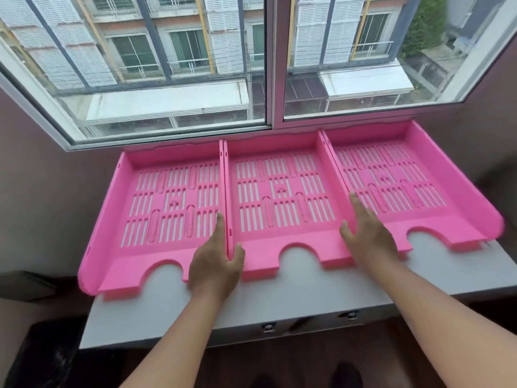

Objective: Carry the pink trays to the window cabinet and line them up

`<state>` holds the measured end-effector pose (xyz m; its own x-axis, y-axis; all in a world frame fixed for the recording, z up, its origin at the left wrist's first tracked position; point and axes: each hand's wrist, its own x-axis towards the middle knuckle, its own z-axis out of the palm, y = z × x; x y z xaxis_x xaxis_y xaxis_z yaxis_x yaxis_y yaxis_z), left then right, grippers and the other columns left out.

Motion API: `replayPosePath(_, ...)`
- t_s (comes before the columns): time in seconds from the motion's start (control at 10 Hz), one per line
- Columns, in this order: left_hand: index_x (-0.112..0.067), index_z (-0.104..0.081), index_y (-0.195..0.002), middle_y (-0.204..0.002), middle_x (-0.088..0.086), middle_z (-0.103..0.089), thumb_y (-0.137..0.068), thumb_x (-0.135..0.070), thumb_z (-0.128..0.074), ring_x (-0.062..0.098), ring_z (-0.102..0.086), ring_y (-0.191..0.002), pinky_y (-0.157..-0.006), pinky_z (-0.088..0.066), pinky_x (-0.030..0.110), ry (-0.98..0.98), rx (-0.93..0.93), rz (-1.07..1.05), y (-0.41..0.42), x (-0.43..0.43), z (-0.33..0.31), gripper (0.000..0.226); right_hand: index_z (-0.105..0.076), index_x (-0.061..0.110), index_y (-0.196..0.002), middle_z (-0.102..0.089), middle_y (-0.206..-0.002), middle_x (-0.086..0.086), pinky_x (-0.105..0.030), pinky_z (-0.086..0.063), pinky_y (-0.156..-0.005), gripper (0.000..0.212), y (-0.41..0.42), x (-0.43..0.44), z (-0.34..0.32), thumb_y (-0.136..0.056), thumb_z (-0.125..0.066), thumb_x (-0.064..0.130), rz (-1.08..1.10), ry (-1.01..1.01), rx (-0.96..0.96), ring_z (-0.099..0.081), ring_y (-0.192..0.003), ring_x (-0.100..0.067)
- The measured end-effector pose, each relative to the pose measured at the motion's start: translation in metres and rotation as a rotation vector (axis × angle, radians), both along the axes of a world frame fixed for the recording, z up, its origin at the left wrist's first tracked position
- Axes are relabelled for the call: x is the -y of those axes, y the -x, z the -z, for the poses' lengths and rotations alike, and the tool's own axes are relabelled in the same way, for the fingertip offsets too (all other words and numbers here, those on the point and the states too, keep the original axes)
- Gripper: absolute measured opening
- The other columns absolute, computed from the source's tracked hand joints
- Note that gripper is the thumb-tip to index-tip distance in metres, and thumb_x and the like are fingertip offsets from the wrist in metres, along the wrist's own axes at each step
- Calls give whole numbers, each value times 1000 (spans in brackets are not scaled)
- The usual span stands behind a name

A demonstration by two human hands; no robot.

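Note:
Three pink slotted trays lie side by side on the white window cabinet (293, 298), their backs against the window. The left tray (117, 219), middle tray (282, 152) and right tray (458, 175) touch wall to wall. My left hand (214, 264) straddles the joined walls between the left and middle trays, thumb on the middle tray's side, fingers on the left tray's side. My right hand (366, 233) rests over the walls between the middle and right trays, fingers spread. The left tray overhangs the cabinet's left end.
A large window (268, 65) rises right behind the trays. The cabinet front has two drawers with small metal latches (349, 315). A dark bag (44, 357) sits on the floor at lower left. Brown walls close in on both sides.

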<state>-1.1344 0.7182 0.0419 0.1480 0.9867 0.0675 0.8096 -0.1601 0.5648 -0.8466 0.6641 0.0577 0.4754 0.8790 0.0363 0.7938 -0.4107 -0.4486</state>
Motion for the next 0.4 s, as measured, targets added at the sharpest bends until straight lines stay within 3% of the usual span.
replayPosePath(0.1,-35,-10,-153,-47,-7,-33,-85,-38,-41,8,-33,-36,-31,-24,16,30,22,-16,-1,-2,0,75,-20,27,-152,-51,-99,0,-29,-51,-40,66,-3,-4,9,-95,-49,14,1,-79,-46,-57,-54,-17)
replayPosePath(0.2,-36,-11,-153,-47,-7,-30,-84,-37,-38,8,-30,-37,-31,-23,15,27,14,-31,-3,-4,-2,75,-20,26,-152,-52,-98,-1,-23,-41,-38,64,-7,-6,11,-96,-47,12,-3,-75,-55,-52,-50,-14)
replayPosePath(0.3,-35,-11,-154,-49,-7,-31,-87,-33,-41,7,-29,-37,-31,-25,13,58,46,-7,-1,0,-7,73,-17,27,-153,-56,-116,-9,-29,-47,-42,66,-4,-4,6,-95,-46,13,-33,-37,-85,-56,-57,-17)
replayPosePath(0.4,-29,-16,-154,-64,-11,-49,-92,-33,-49,1,-45,-49,-44,-43,14,93,108,-7,-1,-1,-18,70,-5,34,-153,-40,-148,-8,-30,-50,-61,76,-8,-2,-8,-93,-51,29,-112,69,-106,-64,-101,-27)
